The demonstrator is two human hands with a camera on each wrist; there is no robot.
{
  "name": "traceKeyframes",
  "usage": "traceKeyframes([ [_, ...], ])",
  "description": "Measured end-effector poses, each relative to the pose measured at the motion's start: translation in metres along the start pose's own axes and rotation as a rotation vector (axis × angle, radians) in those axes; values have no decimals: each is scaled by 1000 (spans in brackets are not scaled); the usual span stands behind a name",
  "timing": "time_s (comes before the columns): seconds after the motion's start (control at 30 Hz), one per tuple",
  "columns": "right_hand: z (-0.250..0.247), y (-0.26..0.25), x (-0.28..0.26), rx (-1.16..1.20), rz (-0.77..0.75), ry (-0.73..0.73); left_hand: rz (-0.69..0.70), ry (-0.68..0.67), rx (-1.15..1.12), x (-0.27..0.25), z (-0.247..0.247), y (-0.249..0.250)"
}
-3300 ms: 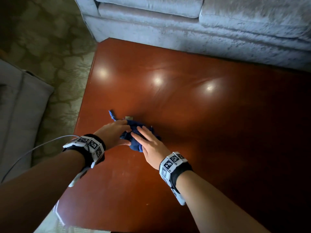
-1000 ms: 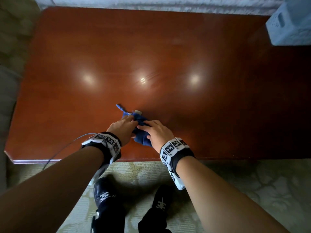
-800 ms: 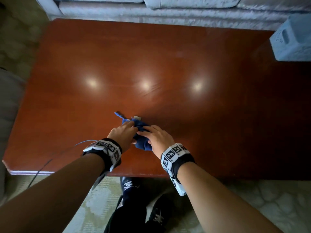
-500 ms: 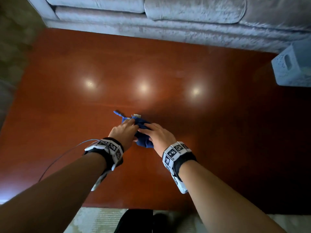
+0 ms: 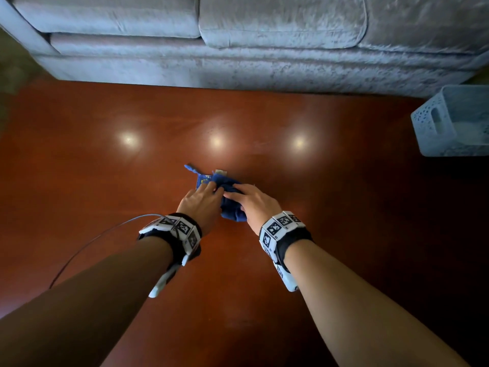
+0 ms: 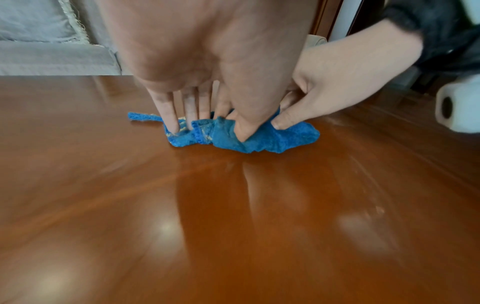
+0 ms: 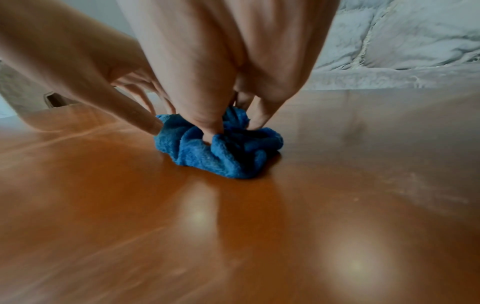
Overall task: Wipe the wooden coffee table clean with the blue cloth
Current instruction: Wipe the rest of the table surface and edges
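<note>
A crumpled blue cloth (image 5: 231, 211) lies near the middle of the glossy red-brown wooden coffee table (image 5: 330, 234). Both hands are on it, side by side. My left hand (image 5: 205, 197) presses straight fingers and the thumb down on the cloth's left part (image 6: 187, 137), where a thin tail of fabric sticks out. My right hand (image 5: 248, 201) digs its thumb and curled fingers into the bunched right part (image 7: 221, 160). The left wrist view shows the right hand (image 6: 324, 92) pinching the cloth (image 6: 288, 139) against the table. The hands hide the middle of the cloth.
A grey velvet sofa (image 5: 264, 49) runs along the table's far edge. A pale perforated basket (image 5: 455, 123) stands on the table's right end. A thin cable (image 5: 87, 247) trails from my left wristband. Faint dusty smears show on the wood to the right (image 7: 420, 185).
Both hands have slid the cloth away from the table's near edge toward the sofa. The near edge and the feet have dropped out of view.
</note>
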State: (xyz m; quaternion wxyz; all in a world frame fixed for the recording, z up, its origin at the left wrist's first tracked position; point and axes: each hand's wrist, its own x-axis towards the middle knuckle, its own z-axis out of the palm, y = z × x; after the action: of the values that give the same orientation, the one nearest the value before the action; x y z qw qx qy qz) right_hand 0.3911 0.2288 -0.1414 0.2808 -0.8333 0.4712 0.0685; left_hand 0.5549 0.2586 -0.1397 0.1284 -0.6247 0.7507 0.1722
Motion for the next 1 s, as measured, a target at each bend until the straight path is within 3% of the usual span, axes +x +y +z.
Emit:
traceKeyframes([
  [0.27, -34, 59, 30, -37, -62, 11, -69, 55, -93, 55, -21, 36],
  [0.5, -64, 120, 67, -32, -81, 111, -60, 177, -122, 115, -31, 64],
  [0.77, -107, 203, 98, 24, 51, 212, -22, 186, -148, 188, -64, 117],
  [1.0, -133, 286, 89, -55, 260, 274, 127, 54, -118, 252, -94, 184],
])
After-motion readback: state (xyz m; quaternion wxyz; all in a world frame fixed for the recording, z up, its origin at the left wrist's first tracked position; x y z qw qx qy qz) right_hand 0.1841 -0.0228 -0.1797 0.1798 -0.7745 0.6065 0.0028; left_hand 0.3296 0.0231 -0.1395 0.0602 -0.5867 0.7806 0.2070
